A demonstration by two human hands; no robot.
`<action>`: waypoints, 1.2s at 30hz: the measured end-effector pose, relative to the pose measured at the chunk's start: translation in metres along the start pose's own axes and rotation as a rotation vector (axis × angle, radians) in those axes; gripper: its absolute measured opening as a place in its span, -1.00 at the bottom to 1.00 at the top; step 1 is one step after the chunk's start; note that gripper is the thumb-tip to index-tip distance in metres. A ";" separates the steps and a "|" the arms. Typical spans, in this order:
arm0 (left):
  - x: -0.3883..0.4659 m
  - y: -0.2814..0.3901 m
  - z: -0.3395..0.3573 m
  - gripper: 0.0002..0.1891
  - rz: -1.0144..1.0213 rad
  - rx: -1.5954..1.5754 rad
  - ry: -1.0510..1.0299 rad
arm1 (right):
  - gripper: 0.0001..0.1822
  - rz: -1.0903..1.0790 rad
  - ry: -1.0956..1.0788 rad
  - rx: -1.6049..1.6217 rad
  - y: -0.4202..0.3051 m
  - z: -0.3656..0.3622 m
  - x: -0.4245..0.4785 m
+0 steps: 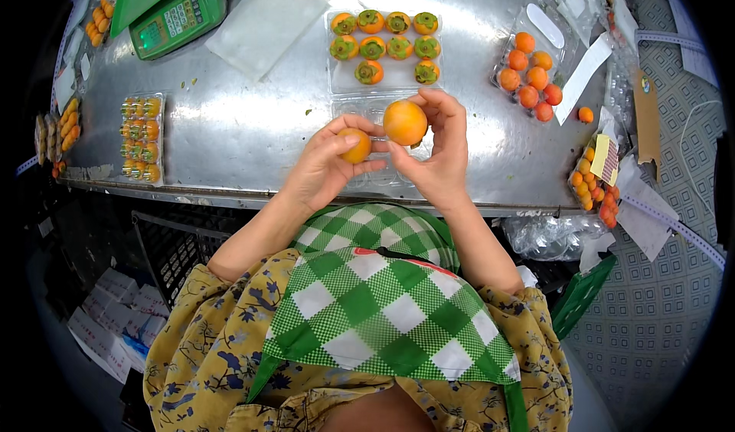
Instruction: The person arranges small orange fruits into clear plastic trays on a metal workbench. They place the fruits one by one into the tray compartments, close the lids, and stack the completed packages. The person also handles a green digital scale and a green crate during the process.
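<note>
My left hand holds a small persimmon between thumb and fingers. Just to its right, my right hand grips another persimmon with its smooth side up, a bit of its calyx showing below. Both hands are over the open clear plastic clamshell, whose far half carries rows of persimmons with green calyxes up. In the row nearest me, gaps show between and beside the fruits. The near half of the clamshell lies partly hidden under my hands.
A green digital scale stands at the far left beside a plastic bag. Left is a closed pack of small orange fruits; right, an open pack of orange-red fruits. More packs line both ends of the metal table.
</note>
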State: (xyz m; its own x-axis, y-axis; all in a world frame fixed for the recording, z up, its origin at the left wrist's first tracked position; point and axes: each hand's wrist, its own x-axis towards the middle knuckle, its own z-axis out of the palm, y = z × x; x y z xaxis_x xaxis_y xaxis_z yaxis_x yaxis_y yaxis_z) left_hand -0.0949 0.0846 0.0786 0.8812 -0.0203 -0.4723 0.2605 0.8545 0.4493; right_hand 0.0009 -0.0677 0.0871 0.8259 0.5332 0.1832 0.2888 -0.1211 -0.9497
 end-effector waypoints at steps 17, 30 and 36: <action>0.010 0.003 -0.018 -0.34 0.014 0.289 -0.169 | -0.32 0.002 -0.296 0.041 -0.013 -0.021 0.006; 0.003 -0.023 -0.056 -0.28 -0.294 -0.338 -0.594 | -0.34 0.383 -0.709 0.613 -0.001 0.005 0.003; 0.003 -0.015 -0.057 -0.28 -0.298 -0.193 -0.396 | -0.41 0.324 -0.588 0.482 0.004 -0.002 0.004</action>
State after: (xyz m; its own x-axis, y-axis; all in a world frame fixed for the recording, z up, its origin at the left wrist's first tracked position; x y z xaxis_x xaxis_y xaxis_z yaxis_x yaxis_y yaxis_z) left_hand -0.1189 0.1014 0.0274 0.8714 -0.4389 -0.2192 0.4775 0.8612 0.1742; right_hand 0.0058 -0.0677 0.0839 0.4057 0.9009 -0.1541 -0.2705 -0.0427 -0.9618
